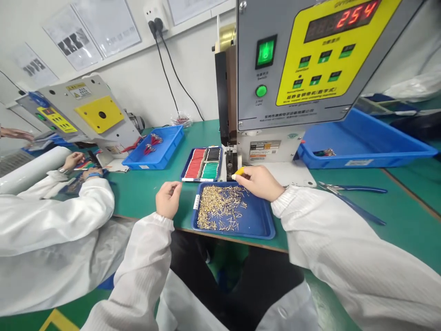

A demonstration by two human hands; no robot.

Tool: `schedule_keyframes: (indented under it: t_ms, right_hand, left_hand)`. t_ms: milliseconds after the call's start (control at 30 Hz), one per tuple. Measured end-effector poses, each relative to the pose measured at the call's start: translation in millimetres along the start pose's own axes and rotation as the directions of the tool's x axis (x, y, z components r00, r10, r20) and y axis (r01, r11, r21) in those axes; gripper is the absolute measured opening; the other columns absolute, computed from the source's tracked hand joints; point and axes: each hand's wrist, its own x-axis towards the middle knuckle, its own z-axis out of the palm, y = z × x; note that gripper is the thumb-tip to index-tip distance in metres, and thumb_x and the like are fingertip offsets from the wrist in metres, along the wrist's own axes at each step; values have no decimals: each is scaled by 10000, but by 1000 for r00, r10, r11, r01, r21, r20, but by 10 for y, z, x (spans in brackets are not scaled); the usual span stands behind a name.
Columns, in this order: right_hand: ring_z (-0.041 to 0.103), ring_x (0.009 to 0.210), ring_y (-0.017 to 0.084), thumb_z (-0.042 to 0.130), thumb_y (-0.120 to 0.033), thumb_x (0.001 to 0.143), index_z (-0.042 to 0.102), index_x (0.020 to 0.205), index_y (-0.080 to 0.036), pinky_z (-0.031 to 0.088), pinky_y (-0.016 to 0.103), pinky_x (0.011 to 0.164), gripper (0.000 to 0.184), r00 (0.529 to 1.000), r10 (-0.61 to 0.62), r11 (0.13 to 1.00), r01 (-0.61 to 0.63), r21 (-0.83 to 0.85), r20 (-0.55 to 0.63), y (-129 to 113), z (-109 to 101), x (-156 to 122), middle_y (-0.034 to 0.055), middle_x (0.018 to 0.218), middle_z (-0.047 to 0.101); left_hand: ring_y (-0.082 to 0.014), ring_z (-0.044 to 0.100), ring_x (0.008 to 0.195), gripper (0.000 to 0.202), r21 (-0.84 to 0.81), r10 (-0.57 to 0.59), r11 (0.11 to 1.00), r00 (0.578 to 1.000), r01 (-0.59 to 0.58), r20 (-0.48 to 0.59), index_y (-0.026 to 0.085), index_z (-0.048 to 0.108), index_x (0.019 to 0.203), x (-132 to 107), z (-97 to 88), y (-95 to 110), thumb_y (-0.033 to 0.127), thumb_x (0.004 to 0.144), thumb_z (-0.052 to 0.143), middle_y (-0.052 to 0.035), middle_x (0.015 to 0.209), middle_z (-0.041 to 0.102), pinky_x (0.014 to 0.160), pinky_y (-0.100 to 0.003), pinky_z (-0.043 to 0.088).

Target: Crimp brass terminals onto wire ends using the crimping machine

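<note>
Support: workbench (409,248), green top, brown front edge, seam running across at right. Directly on it: shallow blue tray (257,218), at front edge, white label on left wall. Just behind: smaller divided tray (183,171), dark blue. Beside that, crimping machine (292,87) on white base plate (296,174). Right: cutting pliers (333,189), blue handles spread; deep blue bin (361,138) behind. Left: blue bin (168,145), set obliquely; second machine (93,110) beyond. Near wall: clear plastic bag (181,120), contents indistinct.
</note>
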Motion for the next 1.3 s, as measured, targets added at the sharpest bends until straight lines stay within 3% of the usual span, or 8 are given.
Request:
schedule_keyframes:
  t_ms: [333,1067,1200,1300]
  right_hand:
    - [563,580,157,529,-352,861,675,711,-175,407,290,582,274,1000,12,1000,-13,-25,-8,29,-18,4,19,622,643]
    - [535,561,147,552,-328,860,639,662,-182,355,283,567,261,999,16,999,-17,-43,-28,52,-48,20,17,601,630]
    - [532,560,139,550,-309,867,654,700,-186,349,273,571,232,1000,-18,999,19,-42,10,-7,-31,19,7,611,630]
    - [521,568,136,544,-297,875,638,686,-183,342,272,585,240,995,-83,994,86,-73,47,-46,-11,12,3,607,614]
  left_hand:
    - [-112,560,635,251,-98,-173,980,984,176,33,164,680,810,-52,28,-97,392,771,582,-16,760,645,638,-233,458]
    - [-115,565,603,241,-45,-158,986,985,161,69,174,685,806,-46,36,-78,391,770,588,-7,724,657,616,-239,468]
    - [-136,605,683,227,-67,-109,991,991,115,83,177,683,824,110,53,19,381,786,591,-16,776,678,674,-258,483]
    - [-150,617,792,199,-83,9,997,999,-5,48,185,685,837,444,161,189,348,813,573,-23,844,683,712,-257,472]
